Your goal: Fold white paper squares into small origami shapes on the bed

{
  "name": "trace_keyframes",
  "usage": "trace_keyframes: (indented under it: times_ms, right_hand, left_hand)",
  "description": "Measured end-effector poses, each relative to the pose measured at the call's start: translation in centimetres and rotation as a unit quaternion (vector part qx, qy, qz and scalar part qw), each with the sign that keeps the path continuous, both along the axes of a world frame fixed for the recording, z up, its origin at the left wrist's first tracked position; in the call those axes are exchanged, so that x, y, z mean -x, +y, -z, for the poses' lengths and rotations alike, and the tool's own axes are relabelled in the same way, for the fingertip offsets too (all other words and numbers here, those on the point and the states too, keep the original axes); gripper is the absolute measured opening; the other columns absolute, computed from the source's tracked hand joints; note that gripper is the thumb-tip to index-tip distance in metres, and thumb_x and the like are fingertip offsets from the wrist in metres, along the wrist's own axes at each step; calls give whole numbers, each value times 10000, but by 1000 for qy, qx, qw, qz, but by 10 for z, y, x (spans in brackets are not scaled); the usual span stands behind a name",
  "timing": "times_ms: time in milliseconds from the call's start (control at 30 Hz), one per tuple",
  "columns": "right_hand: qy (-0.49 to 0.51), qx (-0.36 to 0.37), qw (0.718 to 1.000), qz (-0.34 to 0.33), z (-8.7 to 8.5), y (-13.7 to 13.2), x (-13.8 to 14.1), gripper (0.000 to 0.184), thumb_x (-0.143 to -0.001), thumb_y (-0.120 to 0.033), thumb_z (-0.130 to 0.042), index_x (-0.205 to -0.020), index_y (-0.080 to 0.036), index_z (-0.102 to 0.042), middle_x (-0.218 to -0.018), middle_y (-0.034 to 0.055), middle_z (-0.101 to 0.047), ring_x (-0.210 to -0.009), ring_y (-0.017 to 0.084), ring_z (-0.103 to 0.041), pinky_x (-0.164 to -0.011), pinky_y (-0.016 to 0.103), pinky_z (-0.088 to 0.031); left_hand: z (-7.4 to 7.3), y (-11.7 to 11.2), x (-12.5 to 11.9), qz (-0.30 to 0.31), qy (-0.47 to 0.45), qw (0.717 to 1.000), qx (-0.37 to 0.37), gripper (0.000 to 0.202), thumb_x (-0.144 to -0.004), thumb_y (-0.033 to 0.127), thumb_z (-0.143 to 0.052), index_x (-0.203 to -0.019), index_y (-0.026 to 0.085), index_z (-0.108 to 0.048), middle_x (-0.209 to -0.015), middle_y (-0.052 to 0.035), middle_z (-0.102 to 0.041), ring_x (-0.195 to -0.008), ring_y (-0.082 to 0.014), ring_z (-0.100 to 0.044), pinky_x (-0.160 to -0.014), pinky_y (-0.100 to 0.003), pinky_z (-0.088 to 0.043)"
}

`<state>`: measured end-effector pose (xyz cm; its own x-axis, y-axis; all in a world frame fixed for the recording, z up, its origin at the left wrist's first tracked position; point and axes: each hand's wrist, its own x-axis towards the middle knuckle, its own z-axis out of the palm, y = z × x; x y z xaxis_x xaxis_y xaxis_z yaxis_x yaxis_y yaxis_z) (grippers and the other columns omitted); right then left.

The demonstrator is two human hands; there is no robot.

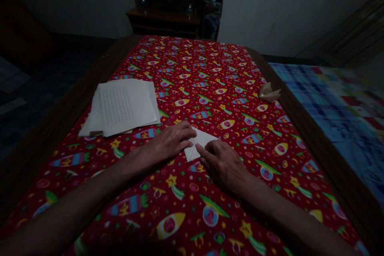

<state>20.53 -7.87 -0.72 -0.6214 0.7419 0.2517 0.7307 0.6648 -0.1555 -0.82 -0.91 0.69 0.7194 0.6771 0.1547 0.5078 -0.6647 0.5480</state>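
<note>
A small folded white paper point(200, 142) lies on the red patterned cloth point(210, 88) that covers the table. My left hand point(169, 142) rests on the paper's left side, fingers curled and pressing down on it. My right hand point(222, 162) lies flat at the paper's lower right, with the index finger stretched onto its edge. Both hands touch the paper and partly cover it.
A stack of white lined sheets point(123, 106) lies at the left of the table. A finished folded paper shape point(269, 93) sits near the right edge. A blue checked mat point(336, 104) lies to the right. Dark furniture point(168, 4) stands behind the table.
</note>
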Motion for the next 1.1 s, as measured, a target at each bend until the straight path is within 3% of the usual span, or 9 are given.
trace_keyframes:
  times_ms: [267, 967, 1100]
  right_hand:
    - [-4, -12, 1000, 8, 1, 1, 1, 278, -926, -238, -425, -1166, -195, -558, -806, 60, -519, -706, 166, -404, -598, 293, -337]
    - [-5, -8, 1000, 23, 6, 2, 3, 313, -939, -258, -401, -1202, -182, -551, -808, 64, -524, -729, 170, -411, -630, 308, -352]
    - [-6, 5, 1000, 27, 4, 1, 3, 349, -942, -263, -395, -1265, -187, -503, -818, 64, -523, -739, 173, -418, -641, 307, -360]
  left_hand:
    - [-11, 7, -7, -24, 77, 997, 6, 63, -861, 231, -511, -833, 184, -543, -887, 3, -509, -751, -129, -527, -640, -242, -394]
    - [-4, 0, -14, -85, 69, 994, 3, 56, -856, 210, -522, -810, 179, -530, -879, -2, -511, -770, -150, -540, -649, -261, -393]
    - [-2, -6, -13, -98, 62, 993, -19, 49, -855, 205, -528, -879, 193, -488, -930, -7, -486, -775, -152, -526, -641, -263, -402]
